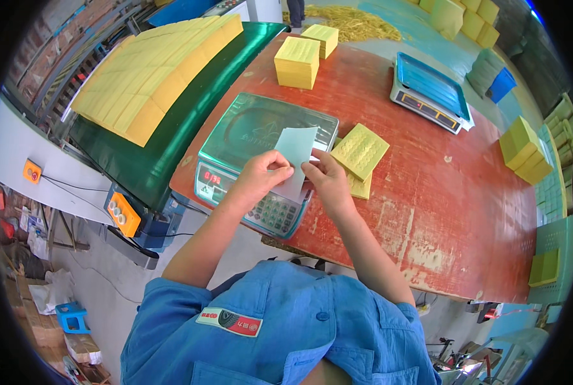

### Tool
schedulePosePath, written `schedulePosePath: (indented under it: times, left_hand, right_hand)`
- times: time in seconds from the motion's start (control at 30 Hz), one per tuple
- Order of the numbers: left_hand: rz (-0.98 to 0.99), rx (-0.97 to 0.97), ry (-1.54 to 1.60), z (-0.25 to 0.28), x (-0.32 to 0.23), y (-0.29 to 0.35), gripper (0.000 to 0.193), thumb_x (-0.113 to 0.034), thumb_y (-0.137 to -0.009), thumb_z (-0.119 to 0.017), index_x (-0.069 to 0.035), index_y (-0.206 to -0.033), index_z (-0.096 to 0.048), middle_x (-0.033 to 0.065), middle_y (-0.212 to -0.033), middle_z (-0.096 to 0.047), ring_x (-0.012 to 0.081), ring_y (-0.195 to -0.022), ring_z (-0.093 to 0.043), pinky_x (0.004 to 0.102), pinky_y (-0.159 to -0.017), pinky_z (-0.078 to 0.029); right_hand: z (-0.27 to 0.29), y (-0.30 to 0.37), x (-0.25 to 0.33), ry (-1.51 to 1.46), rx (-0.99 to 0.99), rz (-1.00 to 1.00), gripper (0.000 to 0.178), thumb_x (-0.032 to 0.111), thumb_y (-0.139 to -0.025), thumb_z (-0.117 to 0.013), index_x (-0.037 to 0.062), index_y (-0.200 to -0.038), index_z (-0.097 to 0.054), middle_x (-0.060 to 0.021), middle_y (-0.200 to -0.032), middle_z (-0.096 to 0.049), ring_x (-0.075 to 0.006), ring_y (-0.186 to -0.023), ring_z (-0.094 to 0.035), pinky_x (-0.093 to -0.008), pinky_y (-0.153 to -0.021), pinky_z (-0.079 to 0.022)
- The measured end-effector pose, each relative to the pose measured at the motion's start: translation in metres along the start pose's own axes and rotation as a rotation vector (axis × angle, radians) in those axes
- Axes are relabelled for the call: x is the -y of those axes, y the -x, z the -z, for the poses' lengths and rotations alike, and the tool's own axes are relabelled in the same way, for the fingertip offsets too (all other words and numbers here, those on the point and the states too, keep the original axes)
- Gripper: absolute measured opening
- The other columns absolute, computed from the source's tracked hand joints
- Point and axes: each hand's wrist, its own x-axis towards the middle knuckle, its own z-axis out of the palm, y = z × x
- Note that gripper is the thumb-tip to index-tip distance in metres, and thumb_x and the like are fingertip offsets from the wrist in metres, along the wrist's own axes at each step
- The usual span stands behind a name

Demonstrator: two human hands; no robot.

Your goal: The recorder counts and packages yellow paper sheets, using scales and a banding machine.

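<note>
My left hand [264, 174] pinches the left edge of a pale blue-grey sheet [295, 151]. On its other edge, the fingers of my right hand [328, 178] are closed. The sheet is held up over the front part of a digital scale [248, 125], which has a shiny metal pan, a lit red display and a keypad. Just right of the scale lies a small stack of yellow embossed paper [361, 151], askew on another yellow piece [360, 187].
Two yellow paper blocks [297, 62] stand at the table's [427, 212] far edge. A second scale [433, 90] with a blue tray sits far right, near more yellow blocks [524, 151]. On the left, a green conveyor belt [196, 96] carries rows of yellow blocks [151, 70], with an orange button box [123, 213] below.
</note>
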Motion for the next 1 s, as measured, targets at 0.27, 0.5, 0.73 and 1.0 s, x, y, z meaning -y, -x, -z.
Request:
schedulePosePath:
  times: [0.27,0.5,0.73,1.0]
  left_hand:
    - [0.053,-0.135,0.063,-0.002,-0.01,-0.011,0.051,-0.04,-0.083,-0.076,-0.004,-0.112,-0.055,0.0061,-0.097,-0.057,0.0127,-0.082,-0.059,0.0258,-0.063,-0.05]
    - [0.022,-0.123,0.091,0.002,-0.008,-0.012,0.05,-0.041,-0.083,-0.076,-0.003,-0.109,-0.056,0.0059,-0.095,-0.058,0.0122,-0.079,-0.059,0.0253,-0.061,-0.05]
    - [0.053,-0.07,0.141,0.008,-0.001,-0.017,0.041,-0.039,-0.087,-0.072,-0.004,-0.106,-0.06,0.0036,-0.096,-0.059,0.0116,-0.079,-0.06,0.0258,-0.063,-0.053]
    - [-0.243,-0.237,-0.003,0.001,0.02,-0.023,0.012,-0.012,-0.093,-0.062,0.0,-0.094,-0.062,0.0037,-0.079,-0.062,0.0087,-0.07,-0.06,0.0255,-0.059,-0.053]
  right_hand:
    - [-0.013,0.012,0.003,0.065,0.082,0.104,0.041,0.011,-0.093,-0.062,0.0038,-0.133,-0.056,-0.0048,-0.101,-0.064,-0.011,-0.083,-0.058,-0.0252,-0.069,-0.05]
    - [-0.008,0.008,-0.003,-0.057,0.124,0.067,0.037,0.014,-0.096,-0.06,0.0065,-0.132,-0.057,-0.0039,-0.103,-0.063,-0.0118,-0.088,-0.059,-0.0272,-0.072,-0.051]
    - [-0.006,0.004,-0.008,-0.175,0.103,0.013,0.032,0.013,-0.097,-0.059,0.0038,-0.127,-0.058,-0.006,-0.097,-0.062,-0.0129,-0.088,-0.061,-0.0275,-0.071,-0.052]
    - [-0.01,0.005,-0.005,-0.059,0.018,0.034,0.031,0.014,-0.097,-0.059,-0.0027,-0.123,-0.057,-0.0078,-0.095,-0.065,-0.0138,-0.08,-0.064,-0.0272,-0.066,-0.054]
